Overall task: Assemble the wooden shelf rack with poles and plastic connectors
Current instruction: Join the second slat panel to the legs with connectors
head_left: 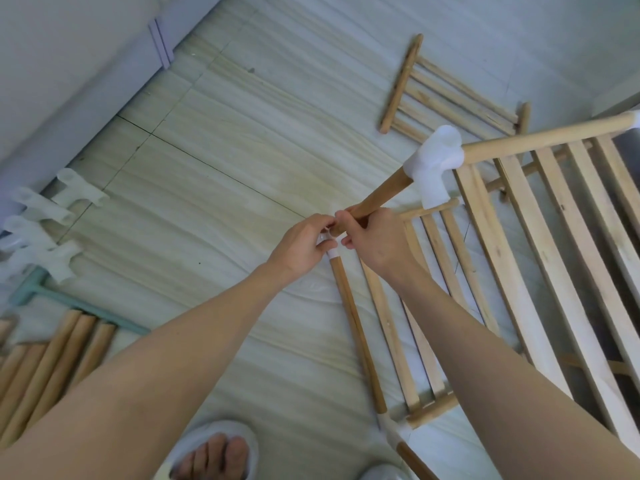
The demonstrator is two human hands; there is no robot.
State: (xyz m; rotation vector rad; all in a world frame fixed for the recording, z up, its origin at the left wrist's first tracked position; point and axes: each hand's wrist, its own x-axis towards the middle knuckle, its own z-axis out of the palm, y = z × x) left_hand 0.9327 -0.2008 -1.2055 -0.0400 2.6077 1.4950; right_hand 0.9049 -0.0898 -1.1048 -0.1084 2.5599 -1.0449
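As left hand pinches translucent connector, right hand fingers clamp pole near end; I judge pole light, stiff, connector slippery.

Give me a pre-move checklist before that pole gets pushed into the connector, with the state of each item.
1. Left hand grips the small connector: ok.
2. Right hand grips the angled pole: ok.
3. Pole end lined up with the socket: cannot tell, fingers hide it.
4. Lower pole seated in the connector: ok.
5. Upper white connector joined to the pole: ok.
6. Spare connectors nearby on the floor: ok.
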